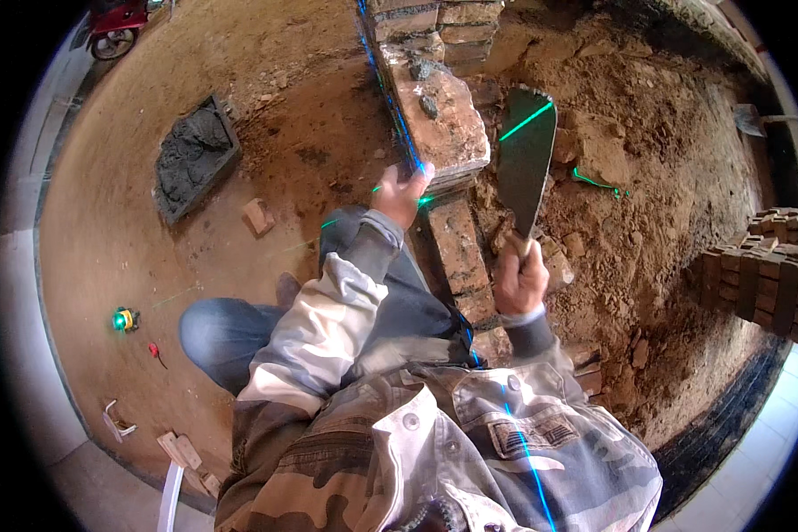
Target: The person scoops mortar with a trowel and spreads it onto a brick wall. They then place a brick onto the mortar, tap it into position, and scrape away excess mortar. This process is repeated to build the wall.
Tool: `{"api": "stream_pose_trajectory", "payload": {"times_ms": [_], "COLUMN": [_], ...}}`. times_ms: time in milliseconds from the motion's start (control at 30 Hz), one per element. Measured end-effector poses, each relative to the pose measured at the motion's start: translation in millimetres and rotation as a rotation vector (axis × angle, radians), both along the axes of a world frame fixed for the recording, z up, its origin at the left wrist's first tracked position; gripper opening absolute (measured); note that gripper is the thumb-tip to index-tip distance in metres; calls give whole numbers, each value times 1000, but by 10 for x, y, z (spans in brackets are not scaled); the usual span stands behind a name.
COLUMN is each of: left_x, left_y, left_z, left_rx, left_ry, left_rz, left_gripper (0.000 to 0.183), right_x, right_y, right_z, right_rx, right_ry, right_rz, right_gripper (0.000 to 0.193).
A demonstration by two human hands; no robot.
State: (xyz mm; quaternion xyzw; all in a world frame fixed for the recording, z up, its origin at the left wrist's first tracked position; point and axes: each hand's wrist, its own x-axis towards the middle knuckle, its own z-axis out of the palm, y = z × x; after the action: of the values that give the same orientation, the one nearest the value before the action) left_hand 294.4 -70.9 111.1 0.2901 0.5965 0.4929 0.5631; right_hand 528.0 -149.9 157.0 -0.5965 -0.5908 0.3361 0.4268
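Observation:
My right hand (520,279) is closed around the handle of a trowel (525,164). Its broad blade points away from me, just right of the brick wall (457,239), and a green laser line crosses it. My left hand (399,197) rests at the near left corner of the wall's raised brick section (439,120). Its thumb and a finger are spread, and no object shows in its grasp. Two grey lumps of mortar (428,106) sit on top of that section. A blue laser line runs down the wall's left side and over my jacket.
At left, a tray (233,133) holds grey mortar, with a loose brick (259,217) near it. A lit laser level (125,319) stands on the floor by a small red object (157,353). Loose soil (656,230) and stacked bricks (754,275) lie to the right.

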Motion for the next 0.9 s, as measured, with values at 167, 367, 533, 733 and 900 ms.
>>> {"api": "stream_pose_trajectory", "payload": {"times_ms": [167,367,533,733,900], "left_x": [34,60,42,11,-146], "left_y": [21,28,84,52,-49], "left_z": [-22,-225,-86,-135,50], "left_rx": [105,61,129,149,-38], "left_ry": [134,226,207,143,69], "left_rz": [-10,73,83,-5,60], "left_gripper": [51,51,50,55,63], "right_x": [-534,-569,-536,-459,47], "right_y": [368,507,598,591,389], "right_z": [-257,-189,-285,-313,-136], "right_rx": [230,112,126,168,-56], "right_ry": [19,-64,-118,-91,-76], "right_rz": [-22,67,112,100,191], "right_gripper": [13,14,12,11,12]}}
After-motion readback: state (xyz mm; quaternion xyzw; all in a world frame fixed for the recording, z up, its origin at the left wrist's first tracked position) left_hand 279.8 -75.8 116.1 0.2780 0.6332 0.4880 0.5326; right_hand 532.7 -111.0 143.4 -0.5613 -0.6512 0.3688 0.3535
